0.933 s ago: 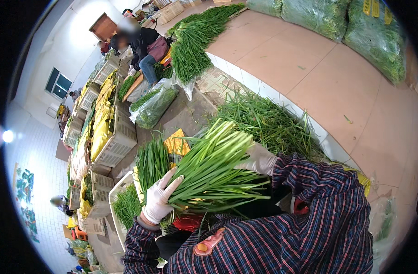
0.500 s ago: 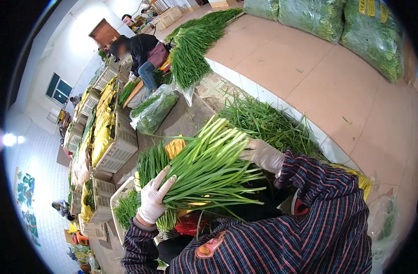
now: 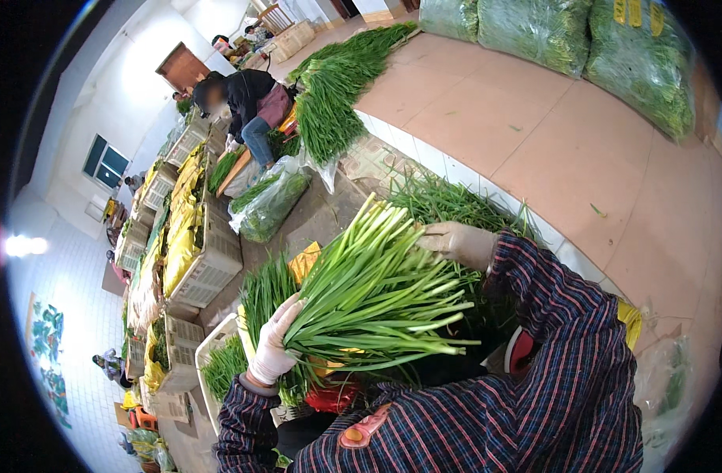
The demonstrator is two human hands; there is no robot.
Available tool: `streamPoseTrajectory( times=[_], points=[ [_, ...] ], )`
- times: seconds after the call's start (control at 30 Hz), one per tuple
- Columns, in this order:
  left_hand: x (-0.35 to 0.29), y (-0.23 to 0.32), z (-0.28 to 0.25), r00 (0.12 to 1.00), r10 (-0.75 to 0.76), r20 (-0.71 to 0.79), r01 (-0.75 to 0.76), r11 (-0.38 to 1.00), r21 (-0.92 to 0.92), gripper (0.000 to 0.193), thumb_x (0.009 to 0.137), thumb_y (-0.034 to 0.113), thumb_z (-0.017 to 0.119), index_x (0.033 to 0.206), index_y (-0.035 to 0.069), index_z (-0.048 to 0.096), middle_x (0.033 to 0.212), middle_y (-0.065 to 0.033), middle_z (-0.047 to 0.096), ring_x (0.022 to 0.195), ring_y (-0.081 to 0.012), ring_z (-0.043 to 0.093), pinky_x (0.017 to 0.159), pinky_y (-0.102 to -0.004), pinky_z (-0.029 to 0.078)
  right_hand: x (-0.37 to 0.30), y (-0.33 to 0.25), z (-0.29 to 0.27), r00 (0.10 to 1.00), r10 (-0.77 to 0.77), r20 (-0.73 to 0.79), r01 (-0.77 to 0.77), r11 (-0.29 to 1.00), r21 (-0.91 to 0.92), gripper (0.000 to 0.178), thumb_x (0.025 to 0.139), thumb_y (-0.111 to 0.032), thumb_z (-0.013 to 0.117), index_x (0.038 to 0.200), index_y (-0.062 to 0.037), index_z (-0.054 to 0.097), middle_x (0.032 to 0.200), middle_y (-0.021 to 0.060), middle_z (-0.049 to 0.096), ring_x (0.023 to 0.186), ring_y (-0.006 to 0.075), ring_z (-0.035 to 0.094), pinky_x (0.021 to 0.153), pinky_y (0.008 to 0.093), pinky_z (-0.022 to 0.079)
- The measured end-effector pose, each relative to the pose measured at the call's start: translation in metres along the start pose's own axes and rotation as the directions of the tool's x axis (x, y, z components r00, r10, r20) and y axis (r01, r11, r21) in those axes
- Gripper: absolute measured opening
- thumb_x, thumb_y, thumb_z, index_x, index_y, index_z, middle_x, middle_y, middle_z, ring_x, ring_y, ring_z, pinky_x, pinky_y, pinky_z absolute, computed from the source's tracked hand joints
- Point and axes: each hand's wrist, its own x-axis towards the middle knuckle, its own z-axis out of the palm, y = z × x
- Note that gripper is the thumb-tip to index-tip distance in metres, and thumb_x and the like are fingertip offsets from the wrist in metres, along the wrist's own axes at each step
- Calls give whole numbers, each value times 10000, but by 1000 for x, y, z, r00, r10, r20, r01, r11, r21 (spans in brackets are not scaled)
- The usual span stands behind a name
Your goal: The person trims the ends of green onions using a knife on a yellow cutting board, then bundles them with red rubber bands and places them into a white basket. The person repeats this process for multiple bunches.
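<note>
A large bundle of green chives [image 3: 369,296] lies slantwise across my lap, its pale stalk ends fanned out at the top and right. My left hand [image 3: 272,344], in a whitish glove, is closed round the leaves at the bundle's lower left side. At its upper right, my gloved right hand [image 3: 460,243] has its fingers closed on the stalks. Exactly how many stalks the right fingers pinch is hidden. More chives [image 3: 225,363] stand in a white crate [image 3: 206,399] beside my left arm.
Loose greens [image 3: 432,201] are heaped beyond my right hand against a white-tiled step [image 3: 455,169]. Filled plastic bags [image 3: 534,35] stand on the raised floor. Ahead, a person [image 3: 250,98] sits by a bagged bunch [image 3: 270,201]. Stacked crates with yellow covers [image 3: 189,229] line the left.
The bundle's stalks have spread further apart and tipped slightly. My right hand has moved a little up and right, and my left fingers are drawn closer together against the leaves.
</note>
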Motion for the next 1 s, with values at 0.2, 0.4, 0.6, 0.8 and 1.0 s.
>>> streamPoseTrajectory(
  times=[0.2,0.4,0.6,0.8,1.0],
  points=[
    [0,-8,-2,973,-209,102,232,909,-347,667,718,-58,655,1326,35,398,1313,-153,468,1168,-250,494,957,-329,402,-13,23,-34,749,628,-213,31,288,957,176,943,-212,454,952,-68,555,1181,140,548,1138,245,497,979,421,381],
    [-9,-72,16,680,-181,710,446,-667,-597,460,878,253,530,1262,13,454,1314,-184,452,1166,-335,464,975,-520,384,-7,41,-23,638,765,-89,-183,263,947,257,936,-305,445,984,-72,544,1091,105,589,1024,209,564,859,335,446],
    [16,20,32,634,-603,483,713,214,-668,172,752,59,584,891,-28,638,793,-87,651,704,-184,613,668,-288,497,-44,53,17,719,681,138,-495,363,790,374,900,-356,521,1099,-40,546,1086,89,601,971,205,582,824,349,489],
    [-27,24,59,485,-609,627,799,17,-602,167,768,89,577,853,-40,640,774,-91,638,641,-178,575,640,-285,468,-71,31,70,632,322,705,-715,593,370,297,899,-247,470,1141,-111,576,1073,11,587,963,147,551,772,329,482],
    [-73,-1,94,441,-531,723,800,-131,-585,278,729,25,598,1003,-23,600,844,-93,644,707,-191,610,688,-287,502,-83,7,116,723,648,240,-590,399,702,429,834,-267,650,1162,-21,524,1094,51,594,978,158,559,838,313,461]
  ],
)
